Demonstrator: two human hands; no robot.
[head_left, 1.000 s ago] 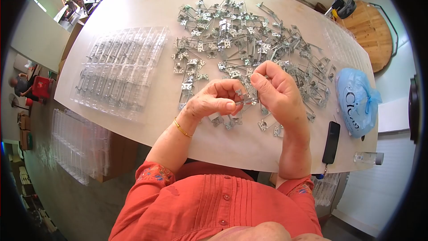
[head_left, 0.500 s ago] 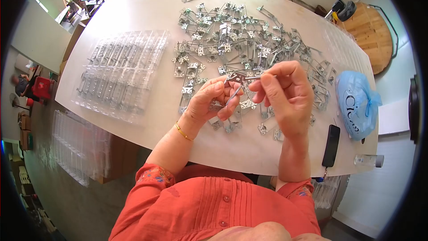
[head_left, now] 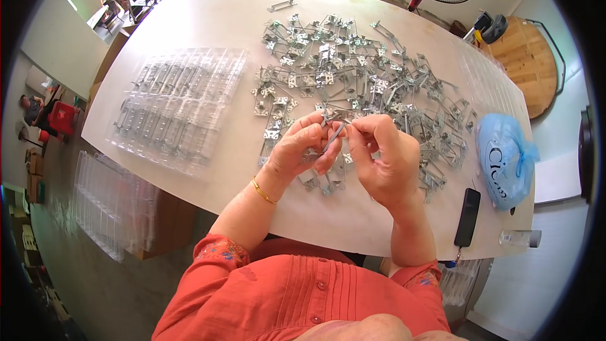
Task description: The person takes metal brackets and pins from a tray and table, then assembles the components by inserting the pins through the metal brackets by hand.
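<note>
Metal bracket [head_left: 334,138] in hand: I see it held up between both hands, just above the near side of a heap of similar brackets [head_left: 379,85] on the pale table [head_left: 328,221]. The left hand [head_left: 298,148] is cupped, its fingers curled around the lower part, and a long grey strip slants across the fingertips. On the right hand [head_left: 388,167], thumb and forefinger are pinched at the upper end; from this far off I cannot tell whether a loose small piece lies between those tips as well. For steady handling, I would let the left hand act as the vice, firm but not squeezing hard enough to bend the thin metal, and leave the fine motion to the right fingertips, in short, straight moves. I'd want both wrists close together and the work clear of the heap, so that no rod end snags. Over to the left lie clear plastic trays [head_left: 235,71] with metal parts in them; to the right are a phone [head_left: 467,218] and a blue bag [head_left: 505,164], well apart from the hands
</note>
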